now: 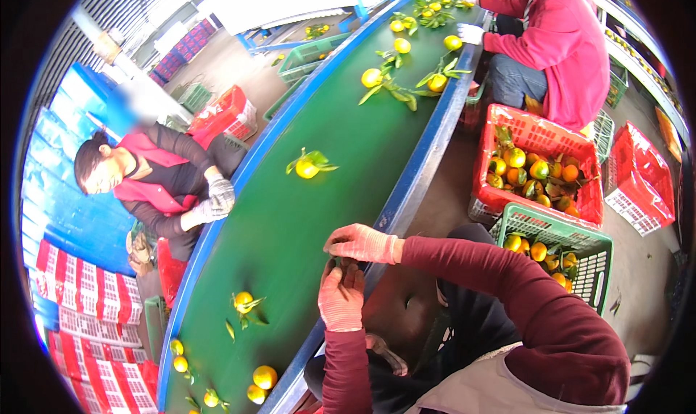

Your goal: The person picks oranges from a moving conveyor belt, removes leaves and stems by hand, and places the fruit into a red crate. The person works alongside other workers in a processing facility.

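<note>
My right hand, in a pink knit glove, reaches over the near rail of a green conveyor belt. Just below it is my left hand, gloved alike, with darkened fingertips raised and curled. The fingers of both hands nearly meet over the belt's edge. Whatever may be between them is too dark and covered to make out. Closest on the belt are a leafy orange citrus fruit and another with leaves. Two bare fruits rest by the rail at the bottom.
Beside me stand a red-lined crate and a green crate, both holding fruit. A co-worker in grey gloves sits across the belt. Another, in a pink jacket, handles fruit farther up. Stacked red-and-white crates stand at left.
</note>
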### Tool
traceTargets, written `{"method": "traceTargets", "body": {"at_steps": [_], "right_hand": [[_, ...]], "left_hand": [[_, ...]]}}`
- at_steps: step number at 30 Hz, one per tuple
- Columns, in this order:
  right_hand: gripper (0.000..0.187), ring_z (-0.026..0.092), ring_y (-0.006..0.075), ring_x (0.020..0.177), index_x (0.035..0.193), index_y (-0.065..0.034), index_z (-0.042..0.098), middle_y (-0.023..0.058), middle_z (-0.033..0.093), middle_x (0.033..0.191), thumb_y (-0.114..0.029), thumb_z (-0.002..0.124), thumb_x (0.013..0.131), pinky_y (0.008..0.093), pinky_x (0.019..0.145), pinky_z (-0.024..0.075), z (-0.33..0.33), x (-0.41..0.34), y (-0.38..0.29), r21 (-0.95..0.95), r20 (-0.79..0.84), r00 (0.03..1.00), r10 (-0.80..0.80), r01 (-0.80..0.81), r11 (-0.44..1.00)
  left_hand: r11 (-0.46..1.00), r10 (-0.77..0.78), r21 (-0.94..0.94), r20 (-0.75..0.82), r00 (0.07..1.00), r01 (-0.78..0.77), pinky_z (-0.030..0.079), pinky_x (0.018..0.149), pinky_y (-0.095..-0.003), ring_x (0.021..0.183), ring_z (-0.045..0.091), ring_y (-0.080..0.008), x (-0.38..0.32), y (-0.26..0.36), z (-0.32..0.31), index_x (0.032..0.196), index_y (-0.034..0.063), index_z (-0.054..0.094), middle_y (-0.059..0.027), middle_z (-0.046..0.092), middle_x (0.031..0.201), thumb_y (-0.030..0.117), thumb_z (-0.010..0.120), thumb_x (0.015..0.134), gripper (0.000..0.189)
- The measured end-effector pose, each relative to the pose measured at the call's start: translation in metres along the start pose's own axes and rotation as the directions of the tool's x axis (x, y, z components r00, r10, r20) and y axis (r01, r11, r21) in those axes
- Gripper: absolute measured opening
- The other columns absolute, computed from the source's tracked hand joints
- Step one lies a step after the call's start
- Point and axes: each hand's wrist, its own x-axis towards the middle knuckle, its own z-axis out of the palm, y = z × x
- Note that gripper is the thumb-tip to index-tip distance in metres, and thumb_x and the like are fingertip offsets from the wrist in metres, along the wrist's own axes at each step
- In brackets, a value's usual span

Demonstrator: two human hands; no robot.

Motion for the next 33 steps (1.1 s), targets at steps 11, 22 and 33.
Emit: {"method": "traceTargets", "body": {"at_steps": [11,22,33], "right_hand": [[0.024,0.064,0.0121,0.094,0.110,-0.0016,0.069,0.0065,0.071,0.096,-0.020,0.062,0.096,0.0295,0.087,0.0523,-0.001,0.001,0.000,0.004,0.006,0.999,0.045,-0.045,0.999],[0.023,0.064,0.0124,0.086,0.107,-0.0020,0.070,0.0059,0.070,0.092,-0.019,0.064,0.093,0.0297,0.081,0.0531,-0.001,0.001,0.004,-0.037,-0.011,0.999,-0.031,0.030,0.999],[0.020,0.065,0.0145,0.086,0.105,-0.0018,0.070,0.0089,0.071,0.090,-0.018,0.065,0.092,0.0311,0.081,0.0532,-0.009,-0.001,-0.006,-0.146,-0.034,0.990,-0.136,0.130,0.981]], "left_hand": [[0.999,0.003,0.038,-0.046,0.999,-0.001,0.058,0.084,-0.0385,0.102,0.066,-0.0257,0.000,0.001,0.004,0.127,0.0040,0.056,-0.0145,0.065,0.115,0.008,0.054,0.094,0.034],[1.000,-0.008,0.025,-0.026,1.000,0.009,0.058,0.084,-0.0393,0.102,0.066,-0.0251,0.002,0.000,-0.001,0.128,0.0050,0.057,-0.0134,0.066,0.115,0.009,0.055,0.094,0.035],[1.000,-0.015,0.003,-0.089,0.996,0.015,0.059,0.083,-0.0421,0.101,0.066,-0.0272,0.003,0.003,-0.002,0.130,0.0059,0.054,-0.0153,0.065,0.117,0.008,0.058,0.093,0.038]]}}
